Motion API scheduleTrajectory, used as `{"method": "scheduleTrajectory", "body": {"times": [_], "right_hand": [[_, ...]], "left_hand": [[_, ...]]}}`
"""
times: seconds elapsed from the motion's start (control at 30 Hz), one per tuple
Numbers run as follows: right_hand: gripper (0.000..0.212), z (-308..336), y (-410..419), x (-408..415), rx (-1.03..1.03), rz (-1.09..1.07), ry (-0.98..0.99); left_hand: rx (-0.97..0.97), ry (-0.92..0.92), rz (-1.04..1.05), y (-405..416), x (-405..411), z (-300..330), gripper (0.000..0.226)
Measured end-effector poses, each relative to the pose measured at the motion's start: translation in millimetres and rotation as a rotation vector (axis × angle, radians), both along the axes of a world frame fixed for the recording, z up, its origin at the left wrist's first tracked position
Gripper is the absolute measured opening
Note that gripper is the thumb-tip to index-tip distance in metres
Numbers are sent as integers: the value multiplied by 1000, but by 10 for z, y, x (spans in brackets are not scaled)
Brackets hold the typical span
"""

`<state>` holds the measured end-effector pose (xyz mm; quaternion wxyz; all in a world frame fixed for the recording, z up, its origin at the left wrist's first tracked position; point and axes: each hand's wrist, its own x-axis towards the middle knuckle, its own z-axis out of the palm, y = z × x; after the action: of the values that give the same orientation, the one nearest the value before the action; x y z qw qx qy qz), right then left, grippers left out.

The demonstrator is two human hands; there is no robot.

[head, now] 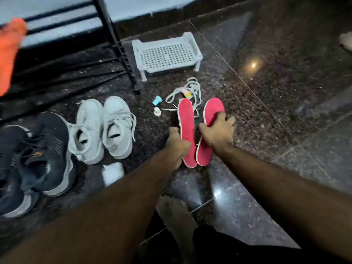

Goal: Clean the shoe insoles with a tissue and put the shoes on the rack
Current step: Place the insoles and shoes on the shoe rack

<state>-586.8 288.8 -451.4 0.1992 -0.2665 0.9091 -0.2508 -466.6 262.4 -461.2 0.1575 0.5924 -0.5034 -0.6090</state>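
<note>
Two pink insoles lie side by side on the dark stone floor. My left hand [177, 143] grips the edge of the left insole [186, 128]. My right hand [218, 133] grips the right insole [212, 113] around its middle. A pair of white sneakers [102, 128] stands to the left, and a pair of black sneakers [36, 155] further left. A wad of white tissue [112, 173] lies in front of the white sneakers. A small pale plastic rack [166, 55] stands behind the insoles.
A tall black metal shoe rack [116, 42] stands at the back left, with an orange cloth [9, 48] at the frame's left edge. Loose white laces [190, 90], a blue cap [157, 100] and a white cap [157, 112] lie behind the insoles. My bare foot [175, 216] rests below.
</note>
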Motion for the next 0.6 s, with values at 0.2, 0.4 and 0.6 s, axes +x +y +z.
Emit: {"method": "scheduleTrajectory", "body": {"times": [0.2,0.4,0.6], "right_hand": [[66,546,-455,711,-250,202,-34],[61,1612,-963,1506,-442,286,-100],[38,2635,-1296,2134,-499,403,-70]], "left_hand": [[-75,122,71,-574,618,834,28],[-214,184,119,-1092,1348,1994,35],[-254,396,306,-1216,1980,2843,76]]}}
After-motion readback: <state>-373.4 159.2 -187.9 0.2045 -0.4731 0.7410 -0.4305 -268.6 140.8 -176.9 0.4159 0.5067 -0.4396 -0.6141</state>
